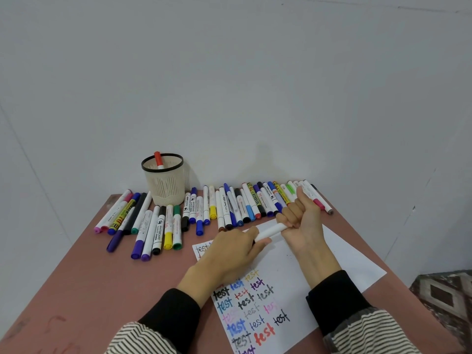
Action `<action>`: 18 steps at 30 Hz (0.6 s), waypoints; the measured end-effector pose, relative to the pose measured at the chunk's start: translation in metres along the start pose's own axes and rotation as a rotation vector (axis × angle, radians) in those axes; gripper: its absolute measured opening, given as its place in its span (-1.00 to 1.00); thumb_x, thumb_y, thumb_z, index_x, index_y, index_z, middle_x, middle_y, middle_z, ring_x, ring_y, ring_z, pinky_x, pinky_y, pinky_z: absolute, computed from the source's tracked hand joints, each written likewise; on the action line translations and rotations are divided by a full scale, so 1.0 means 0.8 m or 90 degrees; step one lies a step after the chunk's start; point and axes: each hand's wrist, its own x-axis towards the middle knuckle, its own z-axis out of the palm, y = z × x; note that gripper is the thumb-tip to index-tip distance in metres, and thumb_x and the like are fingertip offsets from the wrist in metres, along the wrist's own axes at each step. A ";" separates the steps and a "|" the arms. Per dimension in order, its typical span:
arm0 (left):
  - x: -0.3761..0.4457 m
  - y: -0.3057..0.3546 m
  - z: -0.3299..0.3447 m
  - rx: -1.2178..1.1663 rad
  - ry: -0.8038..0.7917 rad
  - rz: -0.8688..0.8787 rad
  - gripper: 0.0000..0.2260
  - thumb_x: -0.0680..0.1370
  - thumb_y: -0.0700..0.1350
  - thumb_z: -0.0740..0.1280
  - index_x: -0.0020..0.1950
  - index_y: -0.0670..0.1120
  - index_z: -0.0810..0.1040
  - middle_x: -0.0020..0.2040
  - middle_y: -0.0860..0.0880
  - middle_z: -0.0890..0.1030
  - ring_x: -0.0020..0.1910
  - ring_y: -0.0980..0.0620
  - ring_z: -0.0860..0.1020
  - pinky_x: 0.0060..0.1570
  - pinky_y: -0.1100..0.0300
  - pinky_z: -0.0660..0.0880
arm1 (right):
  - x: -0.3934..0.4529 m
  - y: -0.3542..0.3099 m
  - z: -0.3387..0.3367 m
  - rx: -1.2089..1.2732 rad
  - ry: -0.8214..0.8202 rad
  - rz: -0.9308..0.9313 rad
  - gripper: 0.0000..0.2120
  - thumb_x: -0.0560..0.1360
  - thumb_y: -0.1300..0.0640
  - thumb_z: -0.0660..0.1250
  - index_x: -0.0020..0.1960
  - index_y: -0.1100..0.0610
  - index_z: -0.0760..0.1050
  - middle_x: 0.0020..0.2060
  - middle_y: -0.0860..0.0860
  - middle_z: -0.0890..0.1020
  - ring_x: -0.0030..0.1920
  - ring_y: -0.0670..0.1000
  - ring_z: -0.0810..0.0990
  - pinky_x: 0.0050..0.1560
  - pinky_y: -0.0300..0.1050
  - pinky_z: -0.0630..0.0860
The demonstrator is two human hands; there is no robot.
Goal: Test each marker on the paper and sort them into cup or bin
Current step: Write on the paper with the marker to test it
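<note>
Gripping one white marker (270, 231) from both ends, the left hand (229, 254) and right hand (302, 226) hover above the paper (339, 261). Behind the paper lies a row of markers (229, 205), and the cup (164, 178) with a red marker (158, 159).

The paper (293, 264) bears the word "test" handwritten many times over, in black, blue, red, purple, pink, grey and yellow ink, filling its 7 o'clock part. At 10 o'clock from it, a black-capped marker (158, 232) reads "WHITEBOARD" along its white barrel. Print on the other markers (229, 205) is too small to read.
</note>
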 end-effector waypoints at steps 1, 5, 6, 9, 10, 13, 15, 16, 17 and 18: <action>0.000 0.000 0.000 -0.003 -0.002 -0.001 -0.65 0.63 0.23 -0.06 -0.08 0.03 0.35 -0.33 0.08 0.38 -0.35 0.09 0.37 -0.20 0.10 0.44 | -0.001 0.000 0.001 -0.006 -0.003 -0.001 -0.42 0.60 0.05 0.24 -0.57 0.04 0.18 -0.65 -0.09 0.15 -0.64 -0.13 0.08 -0.55 -0.28 0.06; 0.000 0.002 -0.001 -0.002 -0.014 -0.007 -0.63 0.63 0.23 -0.06 -0.27 0.08 0.22 -0.35 0.07 0.35 -0.39 0.10 0.30 -0.22 0.09 0.39 | -0.004 -0.001 0.004 -0.023 -0.016 0.000 -0.39 0.61 0.03 0.22 -0.61 0.04 0.26 -0.66 -0.09 0.16 -0.65 -0.14 0.09 -0.54 -0.29 0.04; 0.000 0.003 -0.001 -0.004 -0.017 -0.010 -0.62 0.63 0.24 -0.06 -0.29 0.07 0.20 -0.36 0.06 0.34 -0.39 0.09 0.30 -0.23 0.08 0.37 | -0.004 -0.001 0.004 -0.027 -0.021 -0.001 -0.39 0.62 0.03 0.22 -0.62 0.04 0.28 -0.66 -0.10 0.16 -0.65 -0.15 0.08 -0.53 -0.29 0.03; -0.001 0.004 0.000 -0.020 -0.021 -0.023 -0.59 0.63 0.25 -0.05 -0.31 0.04 0.21 -0.37 0.05 0.32 -0.39 0.06 0.29 -0.26 0.09 0.32 | -0.006 -0.001 0.005 -0.037 -0.033 0.000 -0.38 0.63 0.03 0.20 -0.63 0.05 0.34 -0.67 -0.10 0.17 -0.65 -0.15 0.09 -0.53 -0.30 0.03; -0.001 0.005 0.000 -0.028 -0.020 -0.027 -0.58 0.62 0.25 -0.05 -0.31 0.03 0.22 -0.37 0.04 0.32 -0.39 0.06 0.30 -0.27 0.09 0.31 | -0.006 -0.001 0.005 -0.039 -0.034 0.000 -0.37 0.63 0.03 0.19 -0.63 0.05 0.35 -0.67 -0.10 0.17 -0.65 -0.15 0.09 -0.53 -0.30 0.03; -0.002 0.006 -0.001 -0.046 -0.024 -0.037 -0.55 0.61 0.28 -0.04 -0.33 0.01 0.23 -0.38 0.03 0.32 -0.40 0.05 0.29 -0.29 0.08 0.30 | -0.003 -0.003 0.003 -0.021 -0.034 0.000 -0.40 0.62 0.03 0.22 -0.59 0.03 0.23 -0.66 -0.10 0.15 -0.65 -0.14 0.08 -0.57 -0.29 0.04; -0.003 0.007 0.000 -0.042 -0.011 -0.035 -0.52 0.60 0.29 -0.04 -0.35 -0.01 0.23 -0.39 0.02 0.31 -0.41 0.04 0.28 -0.31 0.08 0.27 | 0.000 -0.004 0.000 -0.006 -0.037 0.001 -0.41 0.60 0.03 0.24 -0.56 0.03 0.14 -0.66 -0.09 0.13 -0.66 -0.13 0.07 -0.60 -0.27 0.03; -0.004 0.006 0.000 -0.037 0.000 -0.036 -0.51 0.60 0.29 -0.04 -0.35 -0.02 0.23 -0.39 0.01 0.32 -0.41 0.03 0.28 -0.32 0.07 0.27 | 0.001 -0.003 0.000 -0.006 -0.041 0.001 -0.41 0.60 0.02 0.25 -0.56 0.03 0.13 -0.67 -0.09 0.12 -0.66 -0.13 0.07 -0.60 -0.27 0.03; -0.004 0.005 0.001 -0.036 0.010 -0.037 -0.51 0.60 0.29 -0.04 -0.35 -0.02 0.22 -0.39 0.01 0.32 -0.40 0.03 0.29 -0.32 0.07 0.27 | 0.002 -0.002 -0.001 -0.011 -0.046 -0.003 -0.41 0.59 0.02 0.26 -0.56 0.03 0.12 -0.66 -0.09 0.12 -0.66 -0.13 0.06 -0.60 -0.27 0.04; -0.005 0.004 0.002 -0.039 0.015 -0.038 -0.52 0.61 0.29 -0.04 -0.35 -0.01 0.22 -0.39 0.01 0.32 -0.40 0.03 0.29 -0.32 0.07 0.28 | 0.002 -0.002 -0.001 -0.018 -0.050 -0.009 -0.42 0.58 0.01 0.26 -0.56 0.03 0.12 -0.66 -0.09 0.12 -0.65 -0.13 0.06 -0.59 -0.27 0.04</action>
